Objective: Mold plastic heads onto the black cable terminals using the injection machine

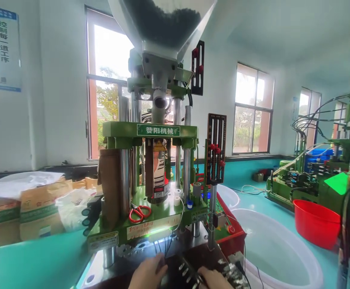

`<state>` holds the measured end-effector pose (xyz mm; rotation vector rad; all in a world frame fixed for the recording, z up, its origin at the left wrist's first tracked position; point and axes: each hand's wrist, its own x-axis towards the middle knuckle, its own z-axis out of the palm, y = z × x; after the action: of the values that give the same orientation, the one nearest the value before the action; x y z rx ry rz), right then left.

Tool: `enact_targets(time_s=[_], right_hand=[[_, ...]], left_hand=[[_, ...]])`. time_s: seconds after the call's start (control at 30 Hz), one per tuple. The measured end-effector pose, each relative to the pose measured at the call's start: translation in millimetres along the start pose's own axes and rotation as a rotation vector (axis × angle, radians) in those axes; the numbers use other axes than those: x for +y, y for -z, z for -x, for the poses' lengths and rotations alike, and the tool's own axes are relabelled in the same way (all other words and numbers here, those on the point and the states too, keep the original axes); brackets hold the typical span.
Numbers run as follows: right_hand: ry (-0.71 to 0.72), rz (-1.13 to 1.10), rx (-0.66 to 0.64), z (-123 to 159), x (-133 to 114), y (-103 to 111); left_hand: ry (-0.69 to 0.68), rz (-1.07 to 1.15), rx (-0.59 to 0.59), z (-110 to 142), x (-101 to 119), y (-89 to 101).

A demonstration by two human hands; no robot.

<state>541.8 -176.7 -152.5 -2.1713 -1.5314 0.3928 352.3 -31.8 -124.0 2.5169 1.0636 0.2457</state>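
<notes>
My left hand [149, 273] is at the bottom middle, fingers bent together around the lower ends of thin dark wires [166, 245]. The wires hang at the front of a green moulding press [114, 129]. Lower right, my right hand [213, 279] has its fingers curled on the end of a dark strip [190, 265] with shiny metal pins. Both hands are over the dark front of the machine's metal bed [123, 261]; the picture's lower edge cuts them off. Several small metal pieces [230, 271] are beside my right hand.
Red-handled scissors [139, 213] lie on the press's green plate, near a white spool [177, 200]. A hopper [163, 38] of dark granules hangs above. To the right are a red control box [237, 239], a large white tub [279, 241] and a red tub [317, 224]. Sacks [42, 204] stand left.
</notes>
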Motion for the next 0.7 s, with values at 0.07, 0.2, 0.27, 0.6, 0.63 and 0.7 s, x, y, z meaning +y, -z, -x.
enact_targets(time_s=[0.07,0.2,0.27,0.6,0.63,0.7], right_hand=[[0.004,0.306,-0.065,2.3,-13.4,5.6],[0.112,0.475,-0.048,1.2,-28.2,21.0],[0.175,0.356,0.065,-6.7,-23.0,25.2],[0.337,0.069,0.186,-44.1,16.6,-10.1],[0.333,0.071,0.175,-43.5,16.7,-11.4],[0.334,0.081,0.161,-41.9,17.1,-12.3]], left_hand=[[0.014,-0.019,0.041,-0.6,-9.4,0.4],[0.015,-0.033,0.089,-1.2,-24.6,-0.3],[0.023,-0.035,0.096,-2.0,-31.5,-2.5],[0.012,0.095,-0.001,-0.5,-43.0,-20.2],[0.011,0.103,0.002,0.8,-42.9,-21.9],[0.013,0.098,0.014,3.3,-43.0,-24.5]])
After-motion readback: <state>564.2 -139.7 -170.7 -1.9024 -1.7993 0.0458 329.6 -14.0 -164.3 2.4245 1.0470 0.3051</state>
